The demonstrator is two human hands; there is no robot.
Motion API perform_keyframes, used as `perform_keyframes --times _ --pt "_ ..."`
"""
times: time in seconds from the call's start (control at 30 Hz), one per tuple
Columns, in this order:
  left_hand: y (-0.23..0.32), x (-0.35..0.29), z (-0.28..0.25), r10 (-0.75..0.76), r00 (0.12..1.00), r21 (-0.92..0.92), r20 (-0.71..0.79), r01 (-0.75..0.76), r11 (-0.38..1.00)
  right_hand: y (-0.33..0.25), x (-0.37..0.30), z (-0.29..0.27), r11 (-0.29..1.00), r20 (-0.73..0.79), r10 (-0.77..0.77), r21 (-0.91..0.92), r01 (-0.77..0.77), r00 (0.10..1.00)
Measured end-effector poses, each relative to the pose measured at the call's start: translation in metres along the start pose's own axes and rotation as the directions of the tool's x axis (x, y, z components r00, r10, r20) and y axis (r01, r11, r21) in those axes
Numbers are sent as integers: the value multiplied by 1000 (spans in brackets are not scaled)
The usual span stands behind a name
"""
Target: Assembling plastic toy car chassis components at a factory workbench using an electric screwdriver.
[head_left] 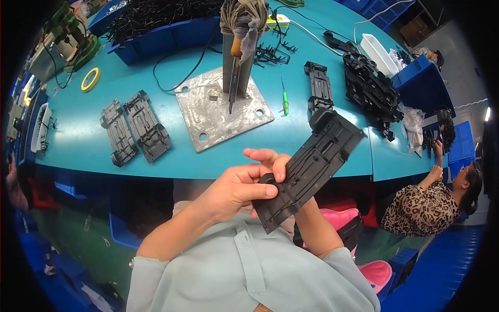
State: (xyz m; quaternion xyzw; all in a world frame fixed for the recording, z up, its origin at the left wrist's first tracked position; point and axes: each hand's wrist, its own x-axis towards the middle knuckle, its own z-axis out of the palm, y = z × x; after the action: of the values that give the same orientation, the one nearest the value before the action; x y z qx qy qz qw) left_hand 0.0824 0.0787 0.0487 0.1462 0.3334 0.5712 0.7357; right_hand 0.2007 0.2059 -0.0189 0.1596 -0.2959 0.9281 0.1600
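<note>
I hold a black plastic toy car chassis [319,156] tilted up in front of my chest, over the table's near edge. My left hand [234,190] is closed on its lower left end, thumb pressed on the upper face. My right hand [273,158] reaches from behind the chassis, with fingertips showing at its left edge; the palm is hidden. Beyond it, another black chassis [318,86] lies on the table. Two more chassis, one [118,132] beside the other [147,126], rest at the left.
A soldering iron [234,78] hangs tip down on an upright post fixed to a metal plate [197,109]. A green-handled screwdriver [285,101], yellow tape roll [90,79], piled black chassis [366,86] and blue bin [166,41] of black parts surround it. A co-worker [421,208] sits at the right.
</note>
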Motion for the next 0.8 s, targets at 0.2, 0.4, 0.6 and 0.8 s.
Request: perform_keyframes --times 0.2,0.4,0.6,0.8 --pt "-6 1 0 273 922 204 -273 -222 953 -7 -10 29 871 -535 -52 -438 -224 843" --pt "-11 7 -6 378 832 366 -405 -232 901 -9 -26 39 909 -606 -142 -393 -140 782" --pt "-7 6 -23 255 898 165 -358 -209 964 -12 -20 38 865 -666 -136 -441 -240 734" --pt "-8 6 -35 160 945 -41 -287 -179 983 -14 -7 43 932 -683 -6 -269 -244 730"
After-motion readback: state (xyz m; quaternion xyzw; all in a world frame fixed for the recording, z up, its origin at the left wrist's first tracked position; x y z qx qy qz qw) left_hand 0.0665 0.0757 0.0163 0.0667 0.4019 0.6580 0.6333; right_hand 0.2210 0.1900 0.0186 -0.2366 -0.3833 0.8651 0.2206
